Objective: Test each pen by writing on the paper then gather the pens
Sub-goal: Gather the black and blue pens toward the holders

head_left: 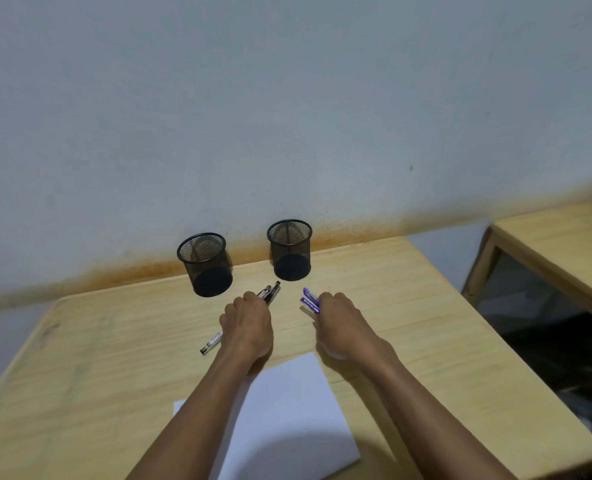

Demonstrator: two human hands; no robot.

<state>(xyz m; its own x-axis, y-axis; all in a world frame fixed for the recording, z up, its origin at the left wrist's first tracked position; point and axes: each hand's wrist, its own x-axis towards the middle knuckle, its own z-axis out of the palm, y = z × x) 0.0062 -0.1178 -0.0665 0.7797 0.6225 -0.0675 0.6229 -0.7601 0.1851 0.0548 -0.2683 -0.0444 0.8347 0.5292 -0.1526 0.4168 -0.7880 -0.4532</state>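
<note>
My left hand [247,323] grips a bunch of black pens [270,292], whose tips stick out toward the left mesh cup [206,263]. The other ends of these pens [213,342] show behind the wrist. My right hand [337,320] grips purple pens [310,301], their ends pointing left and away from me, below the right mesh cup [290,249]. A white sheet of paper [287,420] lies on the wooden table [97,358] under my forearms; no writing is visible on it.
Both black mesh cups stand at the table's far edge against the grey wall and look empty. A second wooden table [557,244] stands to the right across a gap, with dark clutter on the floor beneath it.
</note>
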